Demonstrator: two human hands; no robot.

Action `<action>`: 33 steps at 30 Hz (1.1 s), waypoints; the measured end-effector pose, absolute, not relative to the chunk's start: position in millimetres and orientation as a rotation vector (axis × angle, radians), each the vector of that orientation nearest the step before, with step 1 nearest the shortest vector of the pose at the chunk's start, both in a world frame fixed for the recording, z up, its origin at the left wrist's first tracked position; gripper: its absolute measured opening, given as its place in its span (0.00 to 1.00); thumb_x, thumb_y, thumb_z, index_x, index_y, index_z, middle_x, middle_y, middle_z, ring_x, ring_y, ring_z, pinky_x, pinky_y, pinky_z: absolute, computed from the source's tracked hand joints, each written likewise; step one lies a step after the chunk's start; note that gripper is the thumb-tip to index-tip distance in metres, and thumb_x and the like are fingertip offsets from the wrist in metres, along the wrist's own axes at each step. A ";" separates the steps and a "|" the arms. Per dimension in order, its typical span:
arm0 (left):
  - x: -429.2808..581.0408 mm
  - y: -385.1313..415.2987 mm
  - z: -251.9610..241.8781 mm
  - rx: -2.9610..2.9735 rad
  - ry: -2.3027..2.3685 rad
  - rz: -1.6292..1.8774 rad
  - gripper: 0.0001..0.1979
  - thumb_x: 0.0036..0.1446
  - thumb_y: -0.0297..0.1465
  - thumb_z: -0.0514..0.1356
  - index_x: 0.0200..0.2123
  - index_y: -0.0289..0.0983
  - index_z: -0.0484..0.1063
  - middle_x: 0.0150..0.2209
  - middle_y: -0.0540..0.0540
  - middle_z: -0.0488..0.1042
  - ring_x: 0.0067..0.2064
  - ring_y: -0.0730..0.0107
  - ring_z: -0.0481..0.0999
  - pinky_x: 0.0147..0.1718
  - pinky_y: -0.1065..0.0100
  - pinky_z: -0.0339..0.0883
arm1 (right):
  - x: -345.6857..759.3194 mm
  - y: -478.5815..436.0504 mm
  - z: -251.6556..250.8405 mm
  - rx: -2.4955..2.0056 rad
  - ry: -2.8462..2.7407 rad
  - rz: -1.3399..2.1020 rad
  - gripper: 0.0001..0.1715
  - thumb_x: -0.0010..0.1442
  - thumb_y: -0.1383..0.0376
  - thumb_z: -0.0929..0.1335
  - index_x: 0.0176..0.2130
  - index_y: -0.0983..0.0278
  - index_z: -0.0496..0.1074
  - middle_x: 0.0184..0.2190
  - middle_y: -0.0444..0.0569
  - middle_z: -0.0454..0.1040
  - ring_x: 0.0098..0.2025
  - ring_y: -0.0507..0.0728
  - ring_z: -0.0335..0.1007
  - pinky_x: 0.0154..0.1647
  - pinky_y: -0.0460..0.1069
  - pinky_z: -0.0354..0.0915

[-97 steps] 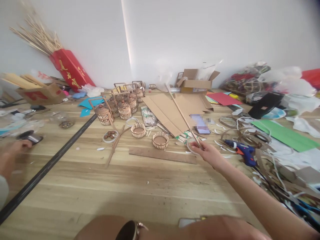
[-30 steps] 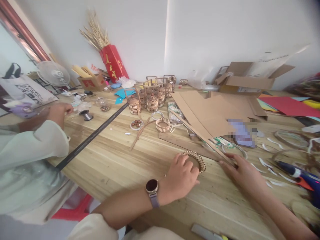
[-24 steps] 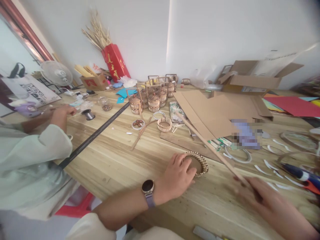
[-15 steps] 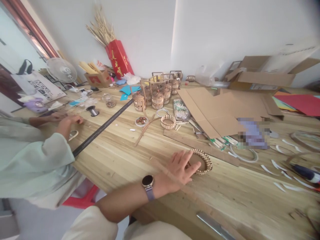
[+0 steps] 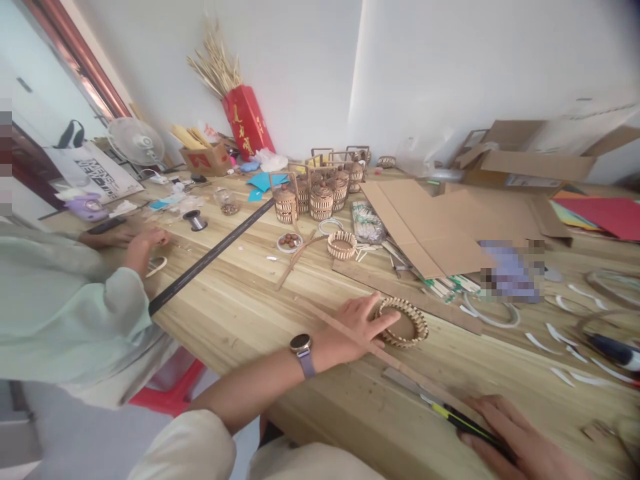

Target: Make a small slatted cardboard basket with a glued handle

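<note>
My left hand (image 5: 357, 325) lies with its fingers spread, a fingertip over the near rim of a shallow round slatted tray (image 5: 425, 327). A long thin wooden strip (image 5: 417, 373) crosses over the back of this hand and slants down right toward my right hand. At the lower right, my right hand (image 5: 517, 433) is closed around a black and yellow utility knife (image 5: 467, 425). The knife's blade points left, just below the strip. A dull greyish sliver shows ahead of the blade; what it is I cannot tell.
Small lidded baskets (image 5: 323, 202) stand at the back, near a slatted ring (image 5: 341, 245) and a dish of brown beads (image 5: 290, 242). Cardboard sheets (image 5: 415, 223) lie behind the tray. White strips and a dark-handled tool (image 5: 613, 350) are right. A co-worker's hands (image 5: 150, 238) work at left.
My right hand has come into view at the lower right with the utility knife. My left hand stays by the tray, and the view has shifted slightly.
</note>
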State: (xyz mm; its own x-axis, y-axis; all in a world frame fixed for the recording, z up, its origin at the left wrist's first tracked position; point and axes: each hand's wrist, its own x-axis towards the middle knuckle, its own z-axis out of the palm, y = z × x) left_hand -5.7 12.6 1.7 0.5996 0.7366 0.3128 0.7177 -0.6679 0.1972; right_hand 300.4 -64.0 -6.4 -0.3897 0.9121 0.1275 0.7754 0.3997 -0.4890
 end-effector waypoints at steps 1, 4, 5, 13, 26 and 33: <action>-3.8 15.4 1.6 2.769 1.250 0.577 0.27 0.64 0.37 0.59 0.65 0.42 0.59 0.66 0.30 0.56 0.64 0.48 0.63 0.59 0.51 0.62 | 295.1 -59.9 -0.4 -1.453 -2.293 0.513 0.15 0.58 0.51 0.67 0.36 0.55 0.78 0.37 0.50 0.81 0.37 0.61 0.81 0.35 0.49 0.77; 6.2 22.4 4.4 2.758 1.273 0.545 0.22 0.65 0.37 0.58 0.61 0.43 0.65 0.62 0.34 0.63 0.59 0.52 0.69 0.56 0.53 0.64 | 280.6 -51.5 18.3 -1.451 -2.250 0.532 0.16 0.58 0.49 0.66 0.36 0.55 0.77 0.36 0.51 0.81 0.36 0.62 0.80 0.35 0.50 0.76; 10.7 24.2 6.1 2.750 1.289 0.533 0.22 0.65 0.38 0.58 0.61 0.43 0.65 0.61 0.34 0.65 0.58 0.52 0.70 0.56 0.53 0.65 | 277.0 -49.6 24.4 -1.456 -2.209 0.520 0.17 0.59 0.49 0.66 0.36 0.56 0.76 0.35 0.51 0.80 0.35 0.62 0.80 0.34 0.50 0.75; 16.0 31.7 22.3 2.740 1.296 0.540 0.35 0.63 0.42 0.60 0.67 0.36 0.52 0.60 0.35 0.67 0.60 0.54 0.69 0.56 0.56 0.64 | 274.6 -29.6 54.8 -1.583 -1.976 0.425 0.16 0.60 0.49 0.63 0.36 0.56 0.72 0.28 0.48 0.76 0.28 0.59 0.75 0.27 0.49 0.70; -108.6 110.7 23.5 2.495 1.957 0.797 0.12 0.61 0.26 0.58 0.48 0.38 0.73 0.49 0.40 0.72 0.53 0.54 0.72 0.55 0.52 0.67 | 233.4 -3.5 38.7 -1.698 -2.344 0.460 0.22 0.61 0.64 0.61 0.52 0.53 0.73 0.37 0.46 0.83 0.33 0.61 0.81 0.27 0.49 0.71; -83.7 139.5 28.3 2.650 1.797 0.740 0.18 0.61 0.30 0.61 0.54 0.41 0.71 0.59 0.40 0.66 0.61 0.54 0.65 0.60 0.51 0.61 | 245.8 0.4 21.3 -1.733 -2.413 0.140 0.14 0.63 0.65 0.60 0.42 0.54 0.72 0.39 0.43 0.83 0.32 0.60 0.82 0.23 0.48 0.70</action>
